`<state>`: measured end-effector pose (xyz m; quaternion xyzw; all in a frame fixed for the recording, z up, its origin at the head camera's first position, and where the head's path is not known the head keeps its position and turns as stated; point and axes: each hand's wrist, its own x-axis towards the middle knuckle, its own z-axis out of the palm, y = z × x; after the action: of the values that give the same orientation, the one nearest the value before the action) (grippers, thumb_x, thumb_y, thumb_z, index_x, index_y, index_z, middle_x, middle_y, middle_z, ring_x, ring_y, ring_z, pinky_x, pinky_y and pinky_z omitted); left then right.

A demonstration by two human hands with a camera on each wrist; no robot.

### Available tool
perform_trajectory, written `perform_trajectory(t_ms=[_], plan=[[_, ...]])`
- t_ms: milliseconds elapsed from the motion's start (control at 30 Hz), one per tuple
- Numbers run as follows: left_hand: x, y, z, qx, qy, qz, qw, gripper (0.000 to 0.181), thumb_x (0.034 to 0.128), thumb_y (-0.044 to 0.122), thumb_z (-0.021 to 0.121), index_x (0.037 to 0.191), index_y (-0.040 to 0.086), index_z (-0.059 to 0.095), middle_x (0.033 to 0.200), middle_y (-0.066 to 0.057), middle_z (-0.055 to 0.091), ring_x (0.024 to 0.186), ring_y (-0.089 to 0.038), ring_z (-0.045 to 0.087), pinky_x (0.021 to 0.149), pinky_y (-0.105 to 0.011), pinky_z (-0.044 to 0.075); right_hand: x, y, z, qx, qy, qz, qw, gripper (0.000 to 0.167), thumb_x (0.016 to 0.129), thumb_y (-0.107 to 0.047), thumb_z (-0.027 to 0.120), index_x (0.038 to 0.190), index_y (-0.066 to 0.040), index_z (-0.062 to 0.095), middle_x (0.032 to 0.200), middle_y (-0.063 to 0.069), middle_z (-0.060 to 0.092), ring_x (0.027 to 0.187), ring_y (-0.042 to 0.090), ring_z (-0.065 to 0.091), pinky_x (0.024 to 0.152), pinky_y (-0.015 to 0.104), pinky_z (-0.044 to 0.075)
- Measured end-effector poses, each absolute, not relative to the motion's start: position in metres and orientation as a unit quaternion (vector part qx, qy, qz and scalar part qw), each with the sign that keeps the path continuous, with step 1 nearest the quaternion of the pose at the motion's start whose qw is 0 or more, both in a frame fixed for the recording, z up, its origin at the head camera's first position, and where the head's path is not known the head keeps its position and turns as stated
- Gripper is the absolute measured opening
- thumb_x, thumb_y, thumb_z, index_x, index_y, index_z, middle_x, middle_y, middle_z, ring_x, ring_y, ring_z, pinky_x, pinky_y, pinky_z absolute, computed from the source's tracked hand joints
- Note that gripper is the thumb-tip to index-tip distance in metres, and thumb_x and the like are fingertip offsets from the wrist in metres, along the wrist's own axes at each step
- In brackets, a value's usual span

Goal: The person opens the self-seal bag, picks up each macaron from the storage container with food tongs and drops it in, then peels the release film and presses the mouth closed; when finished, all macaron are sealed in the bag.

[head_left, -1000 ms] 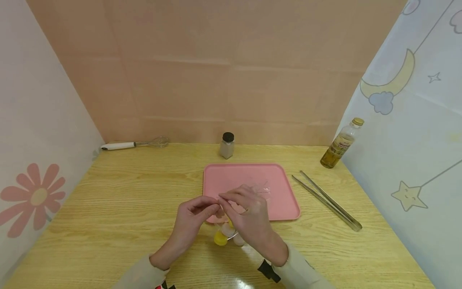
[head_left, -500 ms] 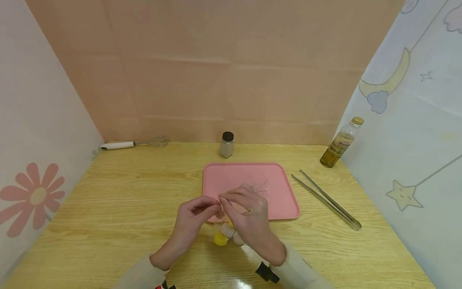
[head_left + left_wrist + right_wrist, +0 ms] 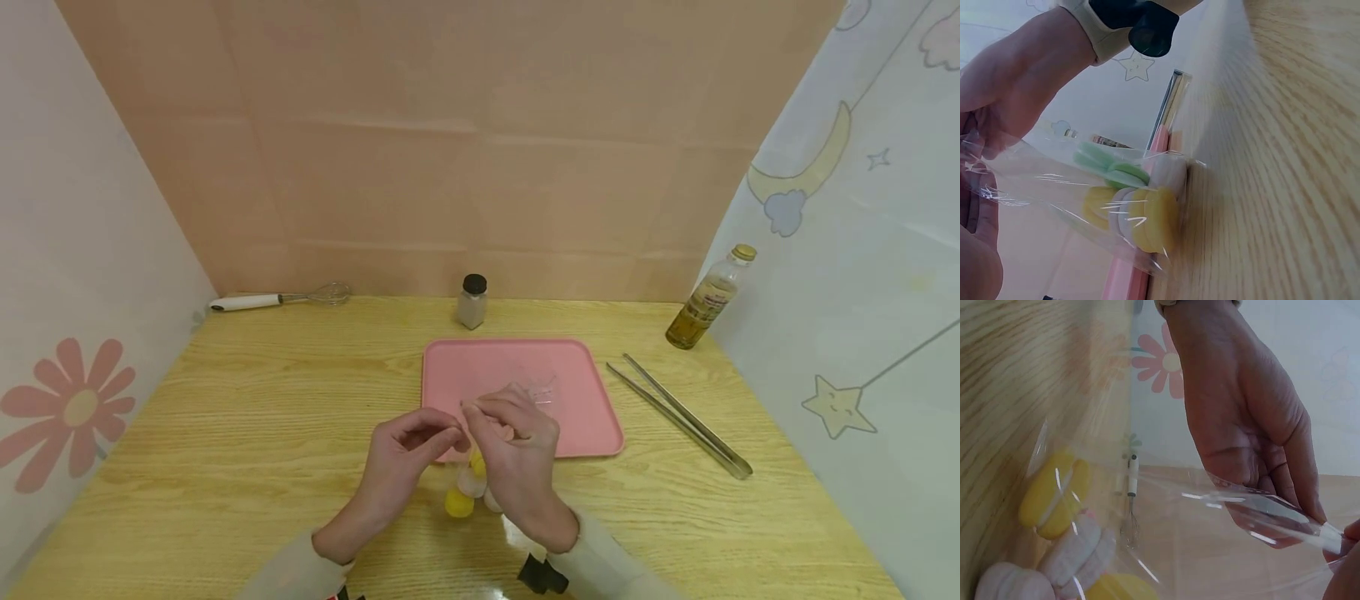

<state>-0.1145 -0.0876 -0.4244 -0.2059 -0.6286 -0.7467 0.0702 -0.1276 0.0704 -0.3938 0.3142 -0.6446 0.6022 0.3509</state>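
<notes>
A clear plastic bag (image 3: 1054,194) holds several macarons. Yellow macarons (image 3: 1161,219) and pale ones show in it, with green macarons (image 3: 1127,175) visible in the left wrist view. Its lower end is at the table, just in front of the pink tray (image 3: 450,358). My left hand (image 3: 405,454) pinches the bag's upper end between thumb and fingers, seen from the side in the right wrist view. Close beside it, my right hand (image 3: 517,467) pinches the same end with thumb and forefinger. The fingertips partly hide the film between them.
Thin clear plastic (image 3: 543,393) glints over the tray; whether it is separate I cannot tell. Steel tongs (image 3: 678,417) lie right of the tray. Behind stand a black-capped jar (image 3: 472,304) and, at the right wall, an oil bottle (image 3: 703,307). A whisk (image 3: 277,300) lies back left.
My right hand's fingertips have shifted slightly right and away from the left ones, and its wrist has moved a little left. The macarons in the bag have shifted slightly. My left hand barely moves.
</notes>
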Motion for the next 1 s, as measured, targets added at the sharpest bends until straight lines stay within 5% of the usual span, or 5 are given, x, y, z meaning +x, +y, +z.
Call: perform_trajectory(t_ms=[167, 1000], plan=[[-0.113, -0.087, -0.424, -0.206, -0.626, -0.749, 0.071, 0.010, 0.0960, 0.000, 0.068, 0.102, -0.007, 0.070, 0.090, -0.008, 0.074, 0.084, -0.021, 0.071, 0.075, -0.035, 0.058, -0.125, 0.067, -0.395, 0.293, -0.639, 0.619, 0.350, 0.016, 0.086, 0.011, 0.072, 0.084, -0.004, 0.079, 0.073, 0.008, 0.069, 0.065, 0.015, 0.049, 0.059, 0.030, 0.037], [-0.109, -0.077, -0.428, -0.205, -0.598, -0.771, 0.075, 0.011, 0.0959, 0.000, 0.067, 0.102, -0.010, 0.069, 0.092, -0.009, 0.074, 0.085, -0.020, 0.071, 0.076, -0.041, 0.059, -0.122, 0.055, -0.405, 0.226, -0.595, 0.682, 0.360, 0.019, 0.089, 0.014, 0.065, 0.081, 0.000, 0.075, 0.069, 0.011, 0.061, 0.063, 0.017, 0.046, 0.059, 0.026, 0.039]])
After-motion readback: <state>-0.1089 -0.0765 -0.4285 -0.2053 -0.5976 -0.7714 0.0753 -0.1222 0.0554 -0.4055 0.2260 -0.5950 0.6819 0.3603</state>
